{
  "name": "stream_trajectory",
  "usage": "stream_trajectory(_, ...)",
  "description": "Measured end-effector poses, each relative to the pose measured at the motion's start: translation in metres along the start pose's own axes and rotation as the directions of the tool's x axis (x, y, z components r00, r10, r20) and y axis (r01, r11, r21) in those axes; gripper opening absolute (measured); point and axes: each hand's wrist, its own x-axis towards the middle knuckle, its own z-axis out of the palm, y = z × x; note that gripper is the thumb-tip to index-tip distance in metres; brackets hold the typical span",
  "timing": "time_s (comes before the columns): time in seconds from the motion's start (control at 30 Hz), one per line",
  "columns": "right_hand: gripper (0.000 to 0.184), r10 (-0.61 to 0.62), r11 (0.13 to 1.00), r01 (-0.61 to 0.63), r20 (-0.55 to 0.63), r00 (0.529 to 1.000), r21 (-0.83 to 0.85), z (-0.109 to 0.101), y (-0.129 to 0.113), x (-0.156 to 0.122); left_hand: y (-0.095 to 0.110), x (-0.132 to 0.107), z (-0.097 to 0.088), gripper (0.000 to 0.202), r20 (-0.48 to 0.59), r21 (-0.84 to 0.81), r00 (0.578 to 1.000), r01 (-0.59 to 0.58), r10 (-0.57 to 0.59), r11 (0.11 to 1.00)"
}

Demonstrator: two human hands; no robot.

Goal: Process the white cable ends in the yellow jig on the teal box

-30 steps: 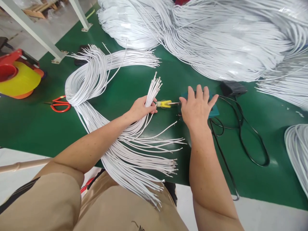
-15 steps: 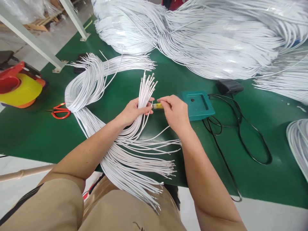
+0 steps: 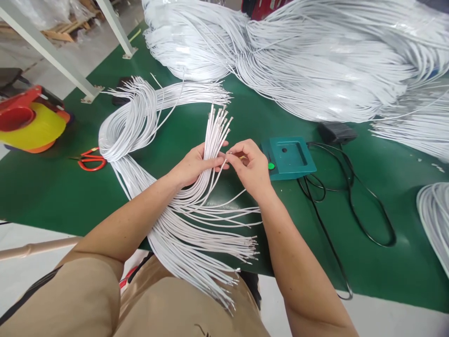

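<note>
The left hand (image 3: 192, 164) clasps wires (image 3: 212, 136), the right hand (image 3: 253, 164) pinches one strand (image 3: 220, 173); a slack left grip could scatter the wires.

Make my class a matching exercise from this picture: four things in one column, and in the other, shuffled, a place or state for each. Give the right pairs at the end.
Column one
1. Left hand
2. Scissors
3. Teal box
4. Right hand

Column two
A. Marked with a round green spot
B. Between the held bunch and the box
C. Closed around a bunch of white wires
D. With red handles, lying on the table

Right pairs: 1-C, 2-D, 3-A, 4-B.
</note>
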Motion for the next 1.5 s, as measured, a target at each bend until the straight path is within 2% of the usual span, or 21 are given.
stream_trajectory(0.07, 0.010, 0.008, 1.000, -0.008, 0.012, 1.000, 0.011, -0.005, -0.004, 0.000, 0.004, -0.001, -0.002, 0.043, 0.020, -0.001, 0.999, 0.030, -0.030, 1.000)
stream_trajectory(0.1, 0.012, 0.037, 0.998, -0.040, 0.061, 0.997, 0.053, -0.010, -0.007, 0.000, 0.006, -0.001, -0.003, 0.040, 0.034, 0.009, 0.998, 0.052, -0.052, 0.999)
stream_trajectory(0.17, 0.015, 0.093, 0.973, -0.144, 0.261, 0.961, 0.181, -0.023, -0.014, 0.001, 0.010, -0.002, -0.005, 0.037, 0.059, 0.031, 0.993, 0.101, -0.102, 0.994)
stream_trajectory(0.2, 0.018, 0.111, 0.948, -0.215, 0.392, 0.913, 0.233, -0.029, -0.017, 0.001, 0.011, -0.003, -0.005, 0.037, 0.067, 0.035, 0.990, 0.119, -0.121, 0.992)
stream_trajectory(0.27, 0.024, 0.141, 0.904, -0.349, 0.599, 0.788, 0.247, -0.039, -0.021, 0.001, 0.012, -0.003, -0.006, 0.037, 0.082, 0.035, 0.987, 0.139, -0.142, 0.990)
stream_trajectory(0.33, 0.030, 0.208, 0.876, -0.443, 0.681, 0.702, 0.189, -0.042, -0.022, 0.001, 0.011, -0.004, -0.006, 0.036, 0.106, 0.042, 0.983, 0.145, -0.149, 0.989)
stream_trajectory(0.4, 0.031, 0.293, 0.853, -0.504, 0.673, 0.680, 0.138, -0.040, -0.021, 0.001, 0.009, -0.005, -0.005, 0.037, 0.131, 0.083, 0.980, 0.143, -0.153, 0.986)
stream_trajectory(0.5, 0.033, 0.369, 0.826, -0.547, 0.602, 0.709, 0.138, -0.033, -0.016, 0.002, 0.003, -0.006, -0.002, 0.037, 0.131, 0.220, 0.982, 0.104, -0.135, 0.970)
stream_trajectory(0.6, 0.031, 0.428, 0.841, -0.530, 0.471, 0.771, 0.103, -0.031, -0.012, 0.004, -0.002, -0.006, 0.003, 0.035, 0.065, 0.391, 0.990, 0.088, -0.123, 0.916)
stream_trajectory(0.63, 0.027, 0.427, 0.875, -0.482, 0.413, 0.804, 0.034, -0.031, -0.011, 0.003, -0.003, -0.006, 0.004, 0.034, 0.044, 0.431, 0.992, 0.091, -0.122, 0.898)
stream_trajectory(0.7, 0.014, 0.337, 0.935, -0.276, 0.322, 0.885, -0.221, -0.031, -0.010, 0.002, -0.006, -0.005, 0.006, 0.031, 0.017, 0.470, 0.992, 0.099, -0.121, 0.877)
stream_trajectory(0.73, 0.013, 0.272, 0.914, -0.143, 0.311, 0.911, -0.379, -0.031, -0.009, 0.000, -0.007, -0.005, 0.006, 0.029, 0.011, 0.473, 0.993, 0.100, -0.120, 0.875)
stream_trajectory(0.8, 0.024, 0.224, 0.760, 0.056, 0.340, 0.913, -0.648, -0.029, -0.008, -0.003, -0.009, -0.004, 0.005, 0.025, 0.002, 0.475, 0.993, 0.100, -0.114, 0.874)
stream_trajectory(0.87, 0.022, 0.285, 0.600, 0.117, 0.349, 0.893, -0.791, -0.027, -0.008, -0.006, -0.009, -0.004, 0.005, 0.023, 0.001, 0.496, 0.994, 0.098, -0.113, 0.863)
stream_trajectory(0.9, 0.018, 0.310, 0.565, 0.120, 0.345, 0.886, -0.816, -0.027, -0.008, -0.006, -0.008, -0.004, 0.005, 0.024, 0.006, 0.512, 0.993, 0.098, -0.117, 0.853)
stream_trajectory(0.97, 0.014, 0.288, 0.603, 0.121, 0.356, 0.889, -0.789, -0.027, -0.009, -0.006, -0.006, -0.006, 0.006, 0.029, 0.018, 0.531, 0.991, 0.105, -0.135, 0.841)
stream_trajectory(1.1, 0.012, 0.167, 0.820, 0.068, 0.352, 0.921, -0.569, -0.030, -0.012, -0.002, -0.003, -0.010, 0.011, 0.032, 0.015, 0.476, 0.990, 0.113, -0.137, 0.872)
stream_trajectory(1.17, 0.011, 0.159, 0.886, 0.009, 0.322, 0.933, -0.464, -0.031, -0.011, 0.000, -0.003, -0.010, 0.011, 0.032, 0.009, 0.431, 0.991, 0.115, -0.132, 0.895)
stream_trajectory(1.3, 0.013, 0.192, 0.947, -0.095, 0.304, 0.933, -0.308, -0.030, -0.009, 0.002, -0.002, -0.011, 0.010, 0.034, 0.008, 0.361, 0.991, 0.122, -0.133, 0.925)
stream_trajectory(1.43, 0.027, 0.190, 0.980, -0.152, 0.389, 0.901, -0.127, -0.030, -0.010, 0.002, 0.002, -0.012, 0.010, 0.033, 0.008, 0.340, 0.996, 0.082, -0.091, 0.937)
stream_trajectory(1.5, 0.019, 0.222, 0.974, -0.216, 0.393, 0.892, -0.061, -0.030, -0.009, 0.003, 0.003, -0.012, 0.011, 0.033, 0.015, 0.329, 0.996, 0.077, -0.087, 0.941)
